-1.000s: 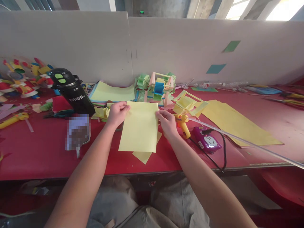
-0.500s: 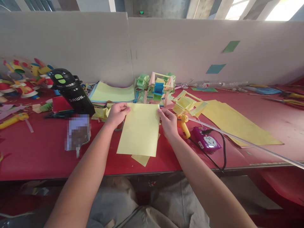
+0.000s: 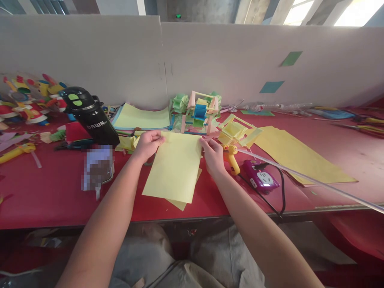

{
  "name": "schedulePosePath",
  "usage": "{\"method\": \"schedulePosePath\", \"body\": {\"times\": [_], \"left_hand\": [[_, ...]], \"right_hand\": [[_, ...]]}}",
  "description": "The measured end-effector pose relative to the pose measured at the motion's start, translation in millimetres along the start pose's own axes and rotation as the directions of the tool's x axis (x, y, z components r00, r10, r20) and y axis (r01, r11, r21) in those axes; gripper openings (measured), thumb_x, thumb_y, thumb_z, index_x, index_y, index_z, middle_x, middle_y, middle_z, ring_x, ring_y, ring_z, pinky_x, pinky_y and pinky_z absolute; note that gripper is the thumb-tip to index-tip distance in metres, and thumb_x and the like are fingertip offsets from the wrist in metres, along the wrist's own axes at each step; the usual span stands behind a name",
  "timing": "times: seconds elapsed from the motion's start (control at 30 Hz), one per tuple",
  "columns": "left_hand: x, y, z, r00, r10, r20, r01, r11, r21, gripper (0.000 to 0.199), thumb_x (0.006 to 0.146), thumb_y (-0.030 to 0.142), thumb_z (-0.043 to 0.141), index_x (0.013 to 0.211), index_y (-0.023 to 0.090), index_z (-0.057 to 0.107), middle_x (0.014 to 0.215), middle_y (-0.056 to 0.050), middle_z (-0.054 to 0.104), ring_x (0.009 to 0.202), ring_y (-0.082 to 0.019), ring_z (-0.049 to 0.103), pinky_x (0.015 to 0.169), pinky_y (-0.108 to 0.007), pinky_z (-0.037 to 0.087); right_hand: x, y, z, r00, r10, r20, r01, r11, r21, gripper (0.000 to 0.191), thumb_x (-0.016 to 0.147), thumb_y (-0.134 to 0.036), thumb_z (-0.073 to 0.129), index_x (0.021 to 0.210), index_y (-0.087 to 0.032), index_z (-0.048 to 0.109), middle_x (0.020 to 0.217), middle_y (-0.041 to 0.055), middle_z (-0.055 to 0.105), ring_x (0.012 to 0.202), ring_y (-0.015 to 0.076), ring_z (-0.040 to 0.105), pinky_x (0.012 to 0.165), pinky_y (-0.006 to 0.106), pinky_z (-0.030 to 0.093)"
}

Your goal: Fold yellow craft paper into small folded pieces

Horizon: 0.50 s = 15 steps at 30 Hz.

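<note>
Between my hands hangs a pale yellow paper sheet [image 3: 175,168], its near edge tilted over the red table. My left hand [image 3: 149,145] pinches the sheet's far left corner. At the far right corner, my right hand [image 3: 212,153] grips it between thumb and fingers. Under the sheet's near edge, part of another yellow paper piece [image 3: 179,204] shows on the table. A yellow glue gun [image 3: 232,160] lies just right of my right hand. Folded yellow paper [image 3: 129,143] sits beyond my left hand.
A black bottle [image 3: 91,118] and a phone [image 3: 97,168] stand left on the red table [image 3: 51,192]. Paper-and-stick models [image 3: 200,112] are at the back. Right are a purple power socket [image 3: 261,176], a long clear rod [image 3: 312,180] and yellow sheets [image 3: 303,156].
The sheet's near edge has swung slightly left and toward me, showing more of the paper beneath on the right. Both hands keep their grip in nearly the same place.
</note>
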<state>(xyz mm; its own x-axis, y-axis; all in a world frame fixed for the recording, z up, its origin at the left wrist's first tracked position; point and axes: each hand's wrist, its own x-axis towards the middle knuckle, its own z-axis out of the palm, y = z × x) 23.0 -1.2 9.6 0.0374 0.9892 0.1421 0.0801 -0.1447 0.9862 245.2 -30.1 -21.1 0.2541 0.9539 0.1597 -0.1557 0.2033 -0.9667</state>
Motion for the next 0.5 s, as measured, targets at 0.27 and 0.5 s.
{"method": "schedulePosePath", "body": {"times": [0.27,0.5], "left_hand": [[0.1,-0.6,0.0,1.000,-0.002,0.001,0.002,1.000,0.002,0.041,0.056,0.041,0.085,0.079,0.016,0.062,0.076,-0.006,0.074,0.068,-0.020,0.067,0.063,-0.029,0.053],[0.1,-2.1,-0.3,0.999,0.007,0.034,-0.007,1.000,0.011,0.037,0.058,0.041,0.084,0.077,0.017,0.063,0.078,-0.006,0.074,0.069,-0.020,0.068,0.062,-0.029,0.053]], "right_hand": [[1.3,2.0,-1.0,1.000,-0.020,-0.009,0.020,1.000,0.007,0.028,0.073,-0.048,0.072,0.079,-0.021,0.066,0.068,-0.0009,0.062,0.060,0.0139,0.054,0.056,0.027,0.043],[1.1,1.3,-0.7,0.999,-0.041,-0.010,0.040,0.999,-0.033,0.033,0.076,-0.054,0.067,0.074,-0.022,0.062,0.068,-0.0007,0.060,0.059,0.0137,0.052,0.055,0.027,0.042]]}}
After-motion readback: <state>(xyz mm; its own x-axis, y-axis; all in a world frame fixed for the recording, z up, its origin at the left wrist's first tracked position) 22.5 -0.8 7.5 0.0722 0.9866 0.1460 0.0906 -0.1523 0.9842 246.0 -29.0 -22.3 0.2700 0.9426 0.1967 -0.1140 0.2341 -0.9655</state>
